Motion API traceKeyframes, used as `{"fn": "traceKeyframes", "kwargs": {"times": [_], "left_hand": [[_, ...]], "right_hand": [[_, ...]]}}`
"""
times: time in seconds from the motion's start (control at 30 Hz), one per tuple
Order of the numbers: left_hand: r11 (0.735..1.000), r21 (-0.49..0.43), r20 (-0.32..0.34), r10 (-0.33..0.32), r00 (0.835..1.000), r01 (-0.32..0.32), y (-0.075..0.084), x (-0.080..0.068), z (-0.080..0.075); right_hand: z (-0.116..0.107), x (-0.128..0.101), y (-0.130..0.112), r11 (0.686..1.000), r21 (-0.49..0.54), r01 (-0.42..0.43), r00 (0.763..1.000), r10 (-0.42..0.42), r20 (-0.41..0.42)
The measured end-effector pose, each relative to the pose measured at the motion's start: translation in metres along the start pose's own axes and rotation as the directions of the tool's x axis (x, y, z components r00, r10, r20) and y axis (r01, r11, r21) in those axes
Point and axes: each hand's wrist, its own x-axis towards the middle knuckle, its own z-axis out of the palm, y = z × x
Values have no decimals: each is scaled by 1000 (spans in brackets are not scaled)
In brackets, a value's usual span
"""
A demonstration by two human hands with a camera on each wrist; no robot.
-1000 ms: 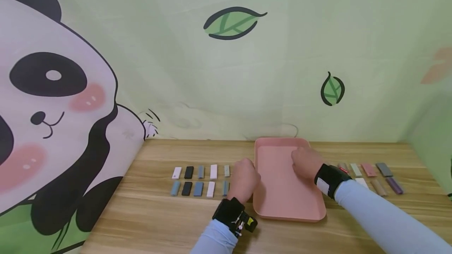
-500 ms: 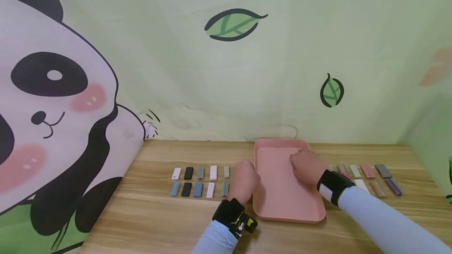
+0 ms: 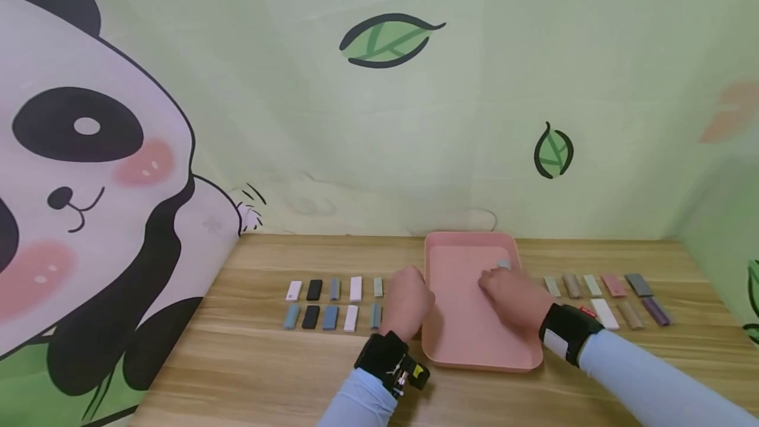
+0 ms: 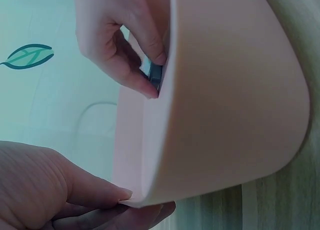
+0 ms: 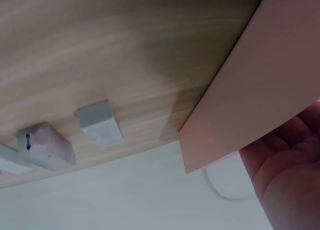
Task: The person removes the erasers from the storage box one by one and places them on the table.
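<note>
My left hand pinches the left rim of a pink tray; in the left wrist view, its thumb lies over the rim with fingers beneath. Inside the tray, my right hand reaches in over the right side. The left wrist view shows that hand's fingertips pinching a small dark grey-blue block low behind the tray wall. A grey-blue block peeks out just beyond the right hand in the head view; I cannot tell whether it is the same one. The right wrist view shows only part of the right palm.
Two rows of small blocks, white, black, blue and pale green, lie left of the tray, among them a black block. More blocks lie to its right, including a pink block and a purple block. A curtain rises behind the table.
My right hand has shifted nearer to me inside the tray, and a grey-blue block now shows beyond it. The left hand stays at the left rim.
</note>
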Motion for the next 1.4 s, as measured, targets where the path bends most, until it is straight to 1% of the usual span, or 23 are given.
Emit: {"fn": "traceKeyframes", "kwargs": {"times": [0.1,0.17,0.3,0.5,0.7,0.93,1.17,1.27,1.4], "left_hand": [[1000,4,4,-5,1000,5,0,0,0],[1000,-2,10,-10,1000,10,-1,0,0],[1000,-15,14,-14,1000,14,-1,0,1],[1000,-17,6,-2,1000,2,-1,0,2],[1000,1,-5,7,1000,-7,0,0,1],[1000,6,-24,28,999,-28,-2,1,3],[1000,-16,-7,8,1000,-8,-2,1,3],[1000,-20,-2,2,1000,-2,-2,2,3],[1000,-20,0,1,1000,-1,-2,2,4]], "right_hand": [[0,-2,-2,999,36,-21,999,19,48],[0,-2,-2,997,63,-39,998,35,57],[-1,-2,0,993,103,-53,998,50,30],[1,-3,6,993,86,-82,997,82,5],[-1,-4,6,990,82,-118,993,116,32],[0,-6,4,986,116,-116,993,114,26],[1,-7,1,981,168,-94,995,91,26],[-4,-8,0,968,228,-102,994,94,46],[-14,-9,0,928,350,-126,992,111,61]]}}
